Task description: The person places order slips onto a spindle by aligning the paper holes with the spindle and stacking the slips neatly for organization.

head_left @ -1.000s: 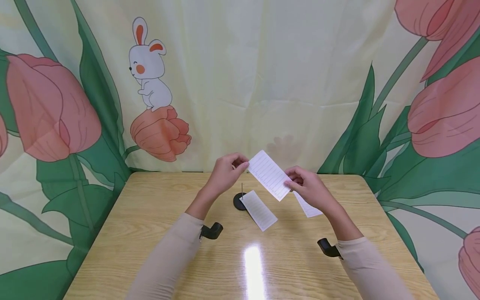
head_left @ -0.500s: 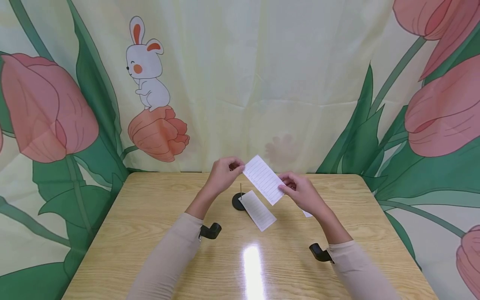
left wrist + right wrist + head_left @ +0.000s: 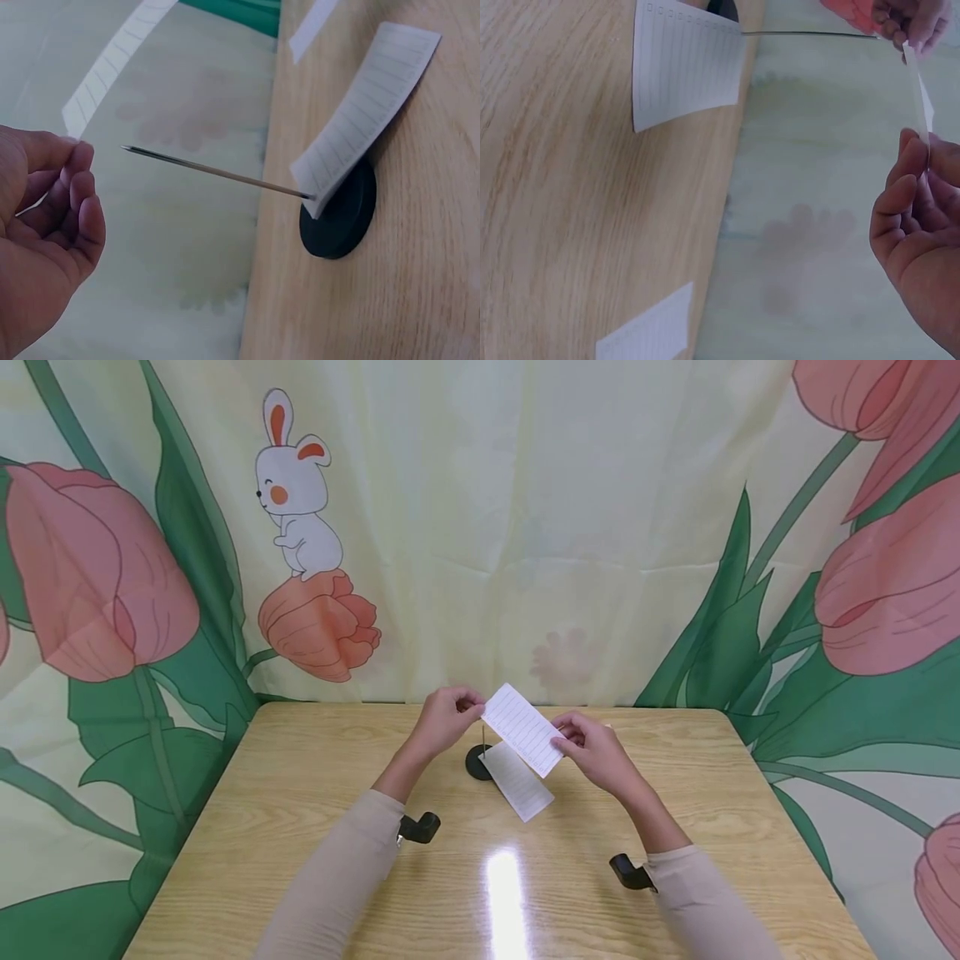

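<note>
A lined white paper slip [image 3: 522,729] is stretched between both hands above the table. My left hand [image 3: 444,720] pinches its left corner, and my right hand [image 3: 597,752] pinches its right end between thumb and fingers. Below it stands a spike paper holder with a round black base [image 3: 341,214] and a thin upright metal spike [image 3: 217,172]. Another lined slip [image 3: 367,109] is pierced at one corner low on that spike and slants outward over the base. In the left wrist view the spike's tip is just beside the left fingertips, apart from them.
A further paper slip [image 3: 649,330] lies on the wooden table [image 3: 315,760], mostly hidden behind my right hand in the head view. A curtain printed with tulips and a rabbit [image 3: 292,493] hangs right behind the table's back edge. Each wrist carries a black camera mount [image 3: 420,828].
Both hands have lowered the held slip and brought it slightly left, closer over the spike. The right hand has moved further than the left. The pierced slip stays put.
</note>
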A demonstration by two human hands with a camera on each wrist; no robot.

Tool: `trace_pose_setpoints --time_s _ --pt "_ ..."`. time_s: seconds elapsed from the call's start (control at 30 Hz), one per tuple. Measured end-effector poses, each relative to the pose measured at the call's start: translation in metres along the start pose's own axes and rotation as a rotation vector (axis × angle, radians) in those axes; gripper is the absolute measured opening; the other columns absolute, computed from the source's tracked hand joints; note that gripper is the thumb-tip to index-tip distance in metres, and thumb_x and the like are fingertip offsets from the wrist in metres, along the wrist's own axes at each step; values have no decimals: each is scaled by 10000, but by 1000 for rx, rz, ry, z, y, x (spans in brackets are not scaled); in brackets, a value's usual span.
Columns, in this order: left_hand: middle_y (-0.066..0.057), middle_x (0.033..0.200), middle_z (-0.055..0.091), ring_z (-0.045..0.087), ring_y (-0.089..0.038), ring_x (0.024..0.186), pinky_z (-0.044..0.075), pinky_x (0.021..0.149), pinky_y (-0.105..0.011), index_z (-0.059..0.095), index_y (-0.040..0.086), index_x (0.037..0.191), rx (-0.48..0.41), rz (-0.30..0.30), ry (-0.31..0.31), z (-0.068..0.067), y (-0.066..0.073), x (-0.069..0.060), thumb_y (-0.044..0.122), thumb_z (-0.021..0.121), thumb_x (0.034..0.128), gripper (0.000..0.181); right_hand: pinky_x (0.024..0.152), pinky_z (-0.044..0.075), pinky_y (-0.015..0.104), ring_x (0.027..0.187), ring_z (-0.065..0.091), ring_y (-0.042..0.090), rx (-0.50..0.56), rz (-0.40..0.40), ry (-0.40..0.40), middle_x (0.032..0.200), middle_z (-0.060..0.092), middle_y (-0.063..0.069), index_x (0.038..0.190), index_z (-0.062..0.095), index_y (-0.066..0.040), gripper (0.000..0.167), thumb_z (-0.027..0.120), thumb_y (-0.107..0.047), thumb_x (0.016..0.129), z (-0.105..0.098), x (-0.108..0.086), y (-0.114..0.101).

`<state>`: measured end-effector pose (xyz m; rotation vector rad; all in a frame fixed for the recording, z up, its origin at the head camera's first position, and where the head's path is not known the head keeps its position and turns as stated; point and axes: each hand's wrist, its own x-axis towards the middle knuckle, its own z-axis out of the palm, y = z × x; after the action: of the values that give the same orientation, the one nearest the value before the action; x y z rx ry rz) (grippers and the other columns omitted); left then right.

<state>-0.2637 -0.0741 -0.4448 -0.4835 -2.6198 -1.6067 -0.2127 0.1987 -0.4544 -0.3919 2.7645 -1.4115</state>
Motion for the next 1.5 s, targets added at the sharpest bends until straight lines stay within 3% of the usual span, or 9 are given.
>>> trace_pose_setpoints --time_s 0.57,1.5 --pt "-111 937 715 653 -190 835 548 739 -275 750 -5 1015 -21 -44 -10 7 -13 -3 54 692 971 94 707 538 277 839 690 179 -25 0 1 978 722 106 1213 660 -23 230 682 -82 992 5 0 8" --pt "-93 910 693 636 -179 816 524 708 -271 726 2 1013 9 -78 -29 13 -16 -6 68 672 988 89 714 543 292 844 688 175 -34 15 -10 977 719 94 1216 656 -46 236 692 -93 987 8 -2 15"
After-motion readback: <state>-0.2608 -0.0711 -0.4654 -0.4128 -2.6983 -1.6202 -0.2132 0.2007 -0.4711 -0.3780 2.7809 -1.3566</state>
